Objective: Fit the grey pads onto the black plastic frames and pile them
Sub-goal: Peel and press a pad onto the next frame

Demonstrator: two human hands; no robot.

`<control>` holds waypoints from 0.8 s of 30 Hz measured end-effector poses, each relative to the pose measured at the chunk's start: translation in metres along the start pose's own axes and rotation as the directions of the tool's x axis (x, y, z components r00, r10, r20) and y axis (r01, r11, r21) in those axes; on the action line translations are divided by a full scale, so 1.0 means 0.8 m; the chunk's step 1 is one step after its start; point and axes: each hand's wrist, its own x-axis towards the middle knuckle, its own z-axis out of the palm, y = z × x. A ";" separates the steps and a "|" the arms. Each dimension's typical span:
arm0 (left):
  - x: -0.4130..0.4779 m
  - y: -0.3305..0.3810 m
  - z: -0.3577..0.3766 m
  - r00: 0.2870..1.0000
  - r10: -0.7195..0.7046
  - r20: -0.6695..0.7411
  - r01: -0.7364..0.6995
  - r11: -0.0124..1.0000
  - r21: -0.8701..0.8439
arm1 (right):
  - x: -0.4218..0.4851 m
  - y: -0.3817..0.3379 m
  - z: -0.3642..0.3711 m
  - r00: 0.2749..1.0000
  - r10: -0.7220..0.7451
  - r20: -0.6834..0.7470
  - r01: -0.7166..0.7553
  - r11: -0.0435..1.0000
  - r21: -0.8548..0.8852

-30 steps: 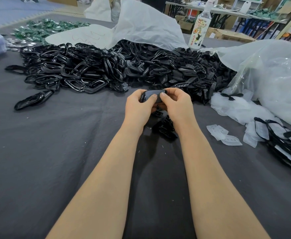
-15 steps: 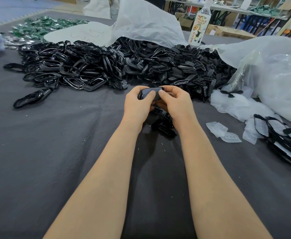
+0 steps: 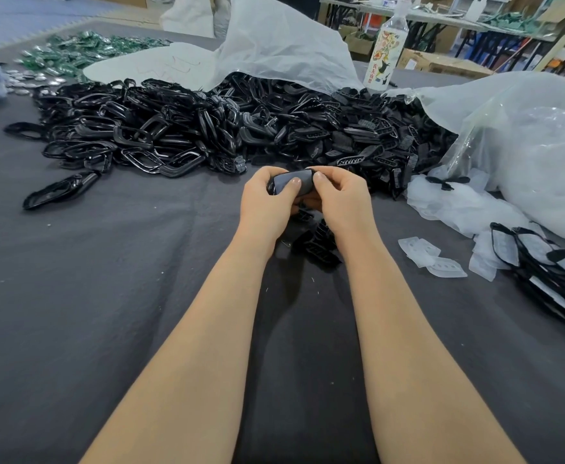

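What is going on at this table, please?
A person grips one black frame with the left hand and right hand, both thumbs pressing a grey pad onto it. A heap of frames lies behind; fitted pieces and loose pale pads lie at the right.

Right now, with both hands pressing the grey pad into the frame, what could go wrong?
1. Both thumbs cover part of the grey pad on the black frame, so its edges are hidden; a corner could stay unseated unnoticed.
2. Loose black pieces lie directly under the left hand and right hand; lowering the wrists could scatter them.
3. The finished pile on the right lies in a slanted row; a careless addition might make it slide.
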 end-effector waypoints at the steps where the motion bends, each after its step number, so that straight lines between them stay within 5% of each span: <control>1: 0.000 0.000 0.000 1.000 -0.007 -0.005 0.007 1.000 -0.023 | -0.001 0.000 0.000 1.000 -0.023 -0.017 0.023 1.000 -0.012; 10: 0.004 -0.001 0.003 0.996 -0.072 -0.062 0.068 0.995 -0.069 | -0.010 -0.004 0.004 0.951 -0.292 -0.100 0.273 0.947 -0.166; 18: 0.001 0.001 0.003 0.998 -0.034 -0.053 0.033 0.999 -0.023 | -0.010 -0.003 0.008 0.956 -0.279 -0.095 0.266 0.956 -0.126; 24: 0.000 0.000 0.003 0.998 0.001 -0.060 0.000 1.000 0.024 | -0.007 -0.004 0.006 0.992 -0.123 -0.022 0.123 0.992 0.032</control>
